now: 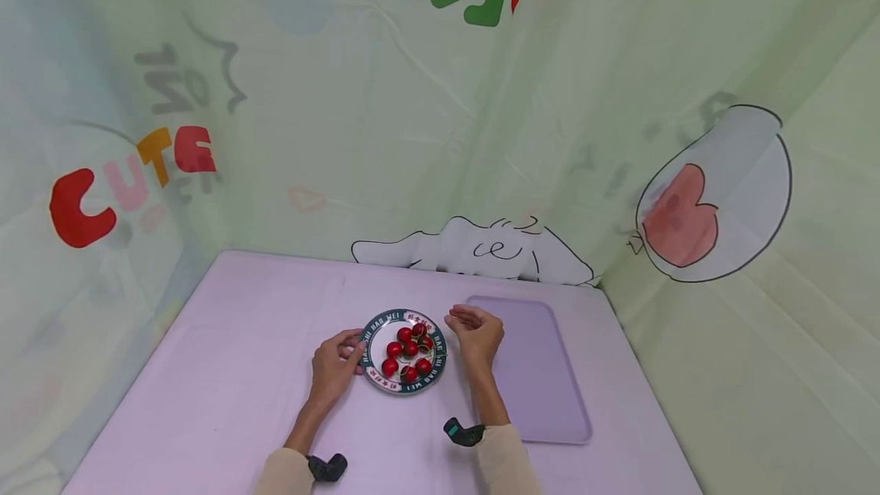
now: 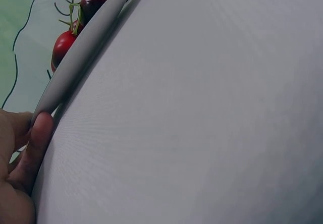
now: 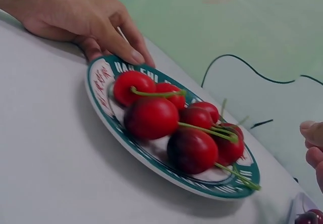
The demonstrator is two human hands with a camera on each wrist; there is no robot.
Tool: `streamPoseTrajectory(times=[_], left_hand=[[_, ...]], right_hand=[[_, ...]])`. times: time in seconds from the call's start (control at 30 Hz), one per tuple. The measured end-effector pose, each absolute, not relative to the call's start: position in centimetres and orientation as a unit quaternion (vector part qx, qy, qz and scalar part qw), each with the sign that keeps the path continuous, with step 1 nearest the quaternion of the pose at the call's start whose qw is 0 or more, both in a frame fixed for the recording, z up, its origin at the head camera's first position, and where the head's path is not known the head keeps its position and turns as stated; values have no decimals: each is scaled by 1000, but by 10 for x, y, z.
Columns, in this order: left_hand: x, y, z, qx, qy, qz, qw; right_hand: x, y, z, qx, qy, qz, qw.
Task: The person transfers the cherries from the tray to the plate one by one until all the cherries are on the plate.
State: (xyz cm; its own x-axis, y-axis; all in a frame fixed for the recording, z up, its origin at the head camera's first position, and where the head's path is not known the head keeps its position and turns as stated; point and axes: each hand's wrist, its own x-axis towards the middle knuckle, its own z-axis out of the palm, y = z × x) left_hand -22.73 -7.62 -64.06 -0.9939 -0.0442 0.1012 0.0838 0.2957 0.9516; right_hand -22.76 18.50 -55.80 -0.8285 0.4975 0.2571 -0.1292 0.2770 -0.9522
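Note:
A round white plate with a green lettered rim bears several red cherries with green stems. My left hand pinches the plate's left edge; in the right wrist view its thumb lies on the rim. The left wrist view shows the plate's side low over the tabletop, with a cherry above it. To the right of the plate, my right hand hovers near the tray's left edge, fingers loosely bent, with nothing visible in them. Its fingertips show apart from the plate.
A shallow purple tray lies on the right of the pale table. Dark red fruit shows at the tray's edge in the right wrist view; my hand hides that spot from the head camera. Printed curtains stand behind and beside the table.

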Motion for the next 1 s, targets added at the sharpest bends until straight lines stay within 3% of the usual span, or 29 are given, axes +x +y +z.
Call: streamPoseTrajectory(times=[0.5, 1.0], left_hand=[[-224, -75, -635, -9, -807, -588, 58], [-224, -75, -634, -7, -803, -594, 50]], right_hand=[[-238, 224, -550, -129, -791, 528, 281], [-265, 250, -572, -127, -858, 443, 228]])
